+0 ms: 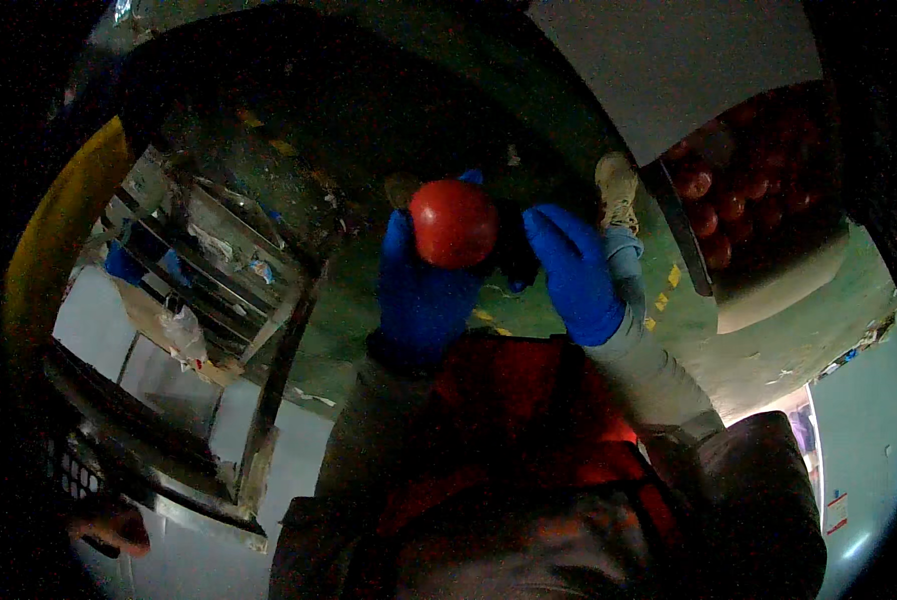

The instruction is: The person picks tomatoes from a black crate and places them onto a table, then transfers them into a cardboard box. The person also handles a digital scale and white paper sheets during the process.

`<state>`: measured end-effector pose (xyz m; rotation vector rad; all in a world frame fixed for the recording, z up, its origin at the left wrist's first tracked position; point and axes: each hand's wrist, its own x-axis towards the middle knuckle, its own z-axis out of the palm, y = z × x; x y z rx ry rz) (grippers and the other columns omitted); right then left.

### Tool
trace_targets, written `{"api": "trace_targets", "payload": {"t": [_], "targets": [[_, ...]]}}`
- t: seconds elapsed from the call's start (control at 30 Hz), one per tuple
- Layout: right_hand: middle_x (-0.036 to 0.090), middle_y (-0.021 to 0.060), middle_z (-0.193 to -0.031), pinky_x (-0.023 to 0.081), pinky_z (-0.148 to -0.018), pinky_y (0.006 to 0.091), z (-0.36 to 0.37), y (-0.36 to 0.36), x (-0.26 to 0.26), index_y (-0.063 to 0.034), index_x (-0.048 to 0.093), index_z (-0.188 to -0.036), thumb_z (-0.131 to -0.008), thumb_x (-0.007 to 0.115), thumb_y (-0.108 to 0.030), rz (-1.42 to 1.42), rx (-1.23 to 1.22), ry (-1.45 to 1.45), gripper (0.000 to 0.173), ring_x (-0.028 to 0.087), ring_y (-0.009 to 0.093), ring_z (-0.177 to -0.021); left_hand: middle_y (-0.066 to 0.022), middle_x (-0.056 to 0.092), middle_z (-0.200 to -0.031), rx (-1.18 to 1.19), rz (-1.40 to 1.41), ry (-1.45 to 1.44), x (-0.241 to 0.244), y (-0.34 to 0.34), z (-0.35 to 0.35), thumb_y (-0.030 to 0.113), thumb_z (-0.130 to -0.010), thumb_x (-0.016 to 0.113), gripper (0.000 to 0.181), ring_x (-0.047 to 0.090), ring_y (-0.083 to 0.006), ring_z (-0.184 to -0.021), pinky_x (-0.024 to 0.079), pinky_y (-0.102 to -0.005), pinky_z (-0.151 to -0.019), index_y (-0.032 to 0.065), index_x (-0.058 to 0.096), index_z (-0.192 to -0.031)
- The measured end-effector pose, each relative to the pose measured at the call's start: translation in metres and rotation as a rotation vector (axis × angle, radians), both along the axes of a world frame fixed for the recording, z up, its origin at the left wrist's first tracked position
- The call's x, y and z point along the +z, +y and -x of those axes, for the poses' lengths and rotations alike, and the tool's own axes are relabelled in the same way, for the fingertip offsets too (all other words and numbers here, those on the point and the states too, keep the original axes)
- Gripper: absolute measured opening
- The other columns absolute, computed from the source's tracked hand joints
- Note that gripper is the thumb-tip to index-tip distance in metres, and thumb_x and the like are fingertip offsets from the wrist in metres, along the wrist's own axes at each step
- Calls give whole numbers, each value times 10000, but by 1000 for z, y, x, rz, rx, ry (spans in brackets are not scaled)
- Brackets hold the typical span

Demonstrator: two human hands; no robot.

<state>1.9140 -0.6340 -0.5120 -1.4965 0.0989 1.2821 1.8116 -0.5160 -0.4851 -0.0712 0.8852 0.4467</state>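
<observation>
Before me, near the middle of the view, my left hand (430, 292) in a blue glove holds a round red fruit, perhaps an apple or tomato (454, 223). Its fingers and thumb are around the fruit's sides. To the right, apart from the fruit, my right hand (574, 270), also in a blue glove, is raised with its fingers close together; its palm side is in dark shadow, and nothing is plainly seen in it. Between the two hands the picture is too dark to tell what is there.
At the right a bin or box (782, 292) holds many round red fruits (730, 206). A metal-framed rack (280, 330) with plastic scraps stands at the left. A light-coloured shoe (617, 187) is on the green floor (763, 360). Yellow tape marks (660, 300) cross the floor.
</observation>
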Motion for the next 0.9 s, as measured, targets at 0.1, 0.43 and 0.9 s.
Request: {"api": "trace_targets", "payload": {"t": [0.1, 0.43, 0.9], "targets": [[622, 83, -1070, 484, -834, 282, -7, -15, -2, -25, 594, -1067, -850, 621, -93, -25, -53, 9, 229, 590, 166, -970, -170, 459, -1305, 45, 111, -37, 1, -8, -12, 401, -919, 384, 495, 448, -320, -1182, 360, -453, -1014, 57, 438, -1270], [446, 135, -1323, 370, -997, 376, -52, -4, 12, -70, 396, -1321, -707, 744, -127, -299, 318, -675, 708, 444, 275, -1204, -133, 460, -1317, -183, 112, 192, 11, -19, -36, 468, -925, 361, 547, 451, -318, -1189, 375, -456, -1001, 84, 406, -1312], [499, 135, -1277, 391, -983, 397, -44, -3, 6, -98, 411, -1308, -645, 776, -201, -210, 381, -550, 763, 497, 309, -1153, -78, 608, -1015, -622, -575, 633, 6, -31, -51, 272, -951, 470, 322, 572, -144, -932, 475, -299, -813, -1, 562, -1096]]}}
